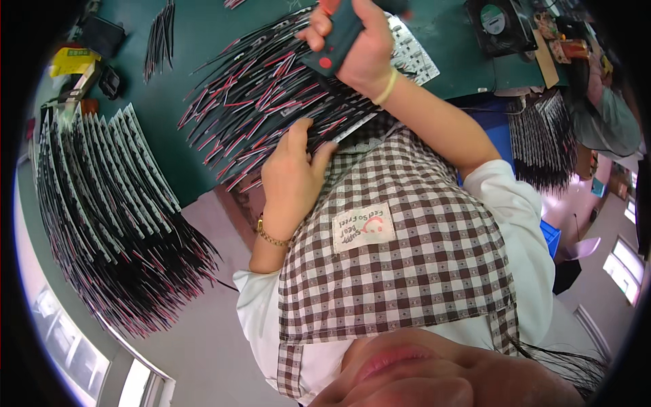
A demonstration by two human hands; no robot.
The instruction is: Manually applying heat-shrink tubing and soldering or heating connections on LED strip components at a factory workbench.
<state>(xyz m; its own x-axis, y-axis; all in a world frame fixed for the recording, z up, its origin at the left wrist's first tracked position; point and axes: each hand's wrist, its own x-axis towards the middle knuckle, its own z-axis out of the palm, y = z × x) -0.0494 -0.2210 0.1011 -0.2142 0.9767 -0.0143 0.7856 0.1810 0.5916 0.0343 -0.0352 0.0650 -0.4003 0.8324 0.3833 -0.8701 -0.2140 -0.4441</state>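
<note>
So we've got the right hand (359,47) wrapped around a dark handheld tool (337,37) (cutter, maybe?) over the red-black wire pile (271,102) – left hand (291,173) flat, pinning wires – keep that steady.

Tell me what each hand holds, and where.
Right hand grips a dark handheld tool around its body. Left hand holds nothing, resting flat on red-and-black wires.

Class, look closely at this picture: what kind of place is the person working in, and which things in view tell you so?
Probably an electronics assembly workshop. Red and black wires cover a green bench mat, more wired strips are stacked alongside, and the right hand grips a handheld tool.
</note>
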